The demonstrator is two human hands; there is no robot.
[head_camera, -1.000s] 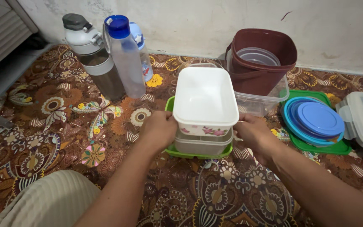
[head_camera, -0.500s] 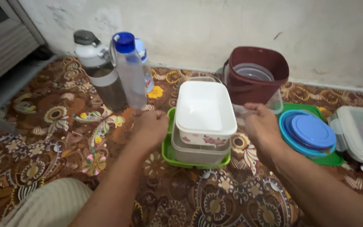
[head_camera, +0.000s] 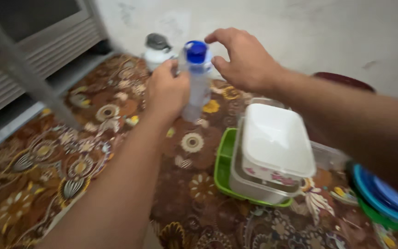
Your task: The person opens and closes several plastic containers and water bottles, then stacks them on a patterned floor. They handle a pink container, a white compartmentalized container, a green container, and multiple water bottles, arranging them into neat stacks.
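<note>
Left hand (head_camera: pixel 166 90) clasped around clear plastic bottle with blue screw cap (head_camera: pixel 196 78), right hand (head_camera: pixel 242 60) spread open just above that cap.

Soft, even indoor light, fairly bright, no hard shadows or glare. Motion blur thru whole frame: left hand (head_camera: pixel 164 92), right hand (head_camera: pixel 245 60) & clear bottle (head_camera: pixel 196 78) smeared. Carpet (head_camera: pixel 70 161) pattern soft, edges stretched w/ wide-angle distortion.
</note>
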